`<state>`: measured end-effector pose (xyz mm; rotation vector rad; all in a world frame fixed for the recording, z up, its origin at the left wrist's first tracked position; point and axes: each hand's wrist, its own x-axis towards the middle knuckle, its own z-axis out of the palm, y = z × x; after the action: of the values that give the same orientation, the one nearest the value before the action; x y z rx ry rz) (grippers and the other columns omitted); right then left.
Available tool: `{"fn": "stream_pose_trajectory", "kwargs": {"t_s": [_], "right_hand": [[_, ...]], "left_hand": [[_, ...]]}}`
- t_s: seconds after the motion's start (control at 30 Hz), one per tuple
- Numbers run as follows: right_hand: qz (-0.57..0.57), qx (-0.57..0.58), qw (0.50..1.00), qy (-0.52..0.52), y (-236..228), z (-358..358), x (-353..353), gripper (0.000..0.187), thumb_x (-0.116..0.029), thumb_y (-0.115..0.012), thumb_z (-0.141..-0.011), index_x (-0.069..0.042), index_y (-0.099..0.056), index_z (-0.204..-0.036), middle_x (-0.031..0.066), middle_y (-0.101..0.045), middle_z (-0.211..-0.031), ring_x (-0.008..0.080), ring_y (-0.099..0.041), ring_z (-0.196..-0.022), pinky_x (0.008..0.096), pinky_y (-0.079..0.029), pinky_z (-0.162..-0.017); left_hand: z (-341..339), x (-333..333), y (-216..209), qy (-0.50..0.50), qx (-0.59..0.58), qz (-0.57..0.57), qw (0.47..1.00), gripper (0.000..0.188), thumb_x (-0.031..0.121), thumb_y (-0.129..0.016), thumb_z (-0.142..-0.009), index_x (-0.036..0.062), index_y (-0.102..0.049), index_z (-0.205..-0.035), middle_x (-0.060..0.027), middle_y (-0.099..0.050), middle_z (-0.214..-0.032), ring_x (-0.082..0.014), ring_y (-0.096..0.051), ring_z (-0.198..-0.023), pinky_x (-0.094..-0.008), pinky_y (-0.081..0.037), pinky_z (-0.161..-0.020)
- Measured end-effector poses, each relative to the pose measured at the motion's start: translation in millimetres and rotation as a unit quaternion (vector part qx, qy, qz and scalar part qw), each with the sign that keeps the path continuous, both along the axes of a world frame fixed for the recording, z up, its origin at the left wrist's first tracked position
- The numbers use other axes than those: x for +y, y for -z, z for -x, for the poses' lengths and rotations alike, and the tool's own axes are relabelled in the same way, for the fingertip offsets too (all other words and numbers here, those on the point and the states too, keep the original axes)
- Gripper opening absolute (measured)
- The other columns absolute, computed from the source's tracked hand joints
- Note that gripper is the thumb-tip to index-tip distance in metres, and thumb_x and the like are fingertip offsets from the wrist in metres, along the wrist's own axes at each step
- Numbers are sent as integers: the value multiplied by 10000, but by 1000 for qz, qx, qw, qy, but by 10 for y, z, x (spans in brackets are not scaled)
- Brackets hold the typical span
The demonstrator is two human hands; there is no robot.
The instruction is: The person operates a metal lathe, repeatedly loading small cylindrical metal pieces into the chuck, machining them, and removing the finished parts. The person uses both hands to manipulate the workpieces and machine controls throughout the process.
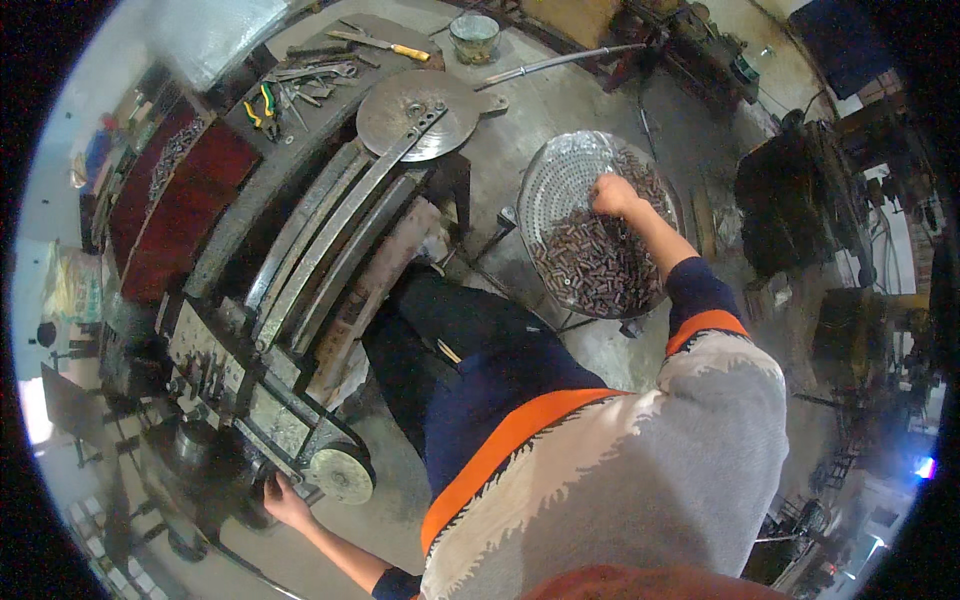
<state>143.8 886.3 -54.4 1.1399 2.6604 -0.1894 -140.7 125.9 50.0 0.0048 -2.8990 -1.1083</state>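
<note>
My right hand (613,195) is closed above a round, perforated metal basin (560,165). Short, brownish metal cylinders (595,255) fill its lower and right parts. Whatever lies within those fingers is hidden. Down at the left, my left hand (286,502) reaches to the near end of a long metal machine (285,425), beside its pale round wheel (341,476). Its fingers look curled at a dark part there, too small to make out. A long steel bar (345,220) runs along the machine to a round metal disc (418,115) at the far end.
Pliers with yellow-green handles (262,108), wrenches (315,72) and a yellow-handled file (385,44) lie on the bench. A bucket (474,40) stands behind, near a metal rod (560,64). A dark red bin (190,195) holds small metal pieces at the left.
</note>
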Motion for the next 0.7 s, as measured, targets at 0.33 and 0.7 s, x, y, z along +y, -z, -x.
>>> {"fn": "stream_pose_trajectory", "kwargs": {"t_s": [0.33, 0.7], "right_hand": [[154, 365, 903, -165, -1021, 813, -1001, 437, -153, -589, -593, -32, -640, -1011, 161, -538, -1074, 277, -550, -945, 330, -433, -819], [334, 444, 543, -630, -2462, 2449, -3484, 517, -96, -519, -521, 40, -609, -1011, 195, -506, -1055, 304, -560, -927, 339, -442, -826]], "left_hand": [[-151, 322, -850, 120, 14, -71, 990, 233, 74, -544, -863, -84, -571, -1032, -93, -626, -874, -118, -565, -770, -247, -458, -683], [-167, 1935, -1612, 256, 188, -143, 937, 225, 231, -638, -784, 11, -672, -813, -158, -630, -682, -233, -638, -602, -300, -471, -546]]}}
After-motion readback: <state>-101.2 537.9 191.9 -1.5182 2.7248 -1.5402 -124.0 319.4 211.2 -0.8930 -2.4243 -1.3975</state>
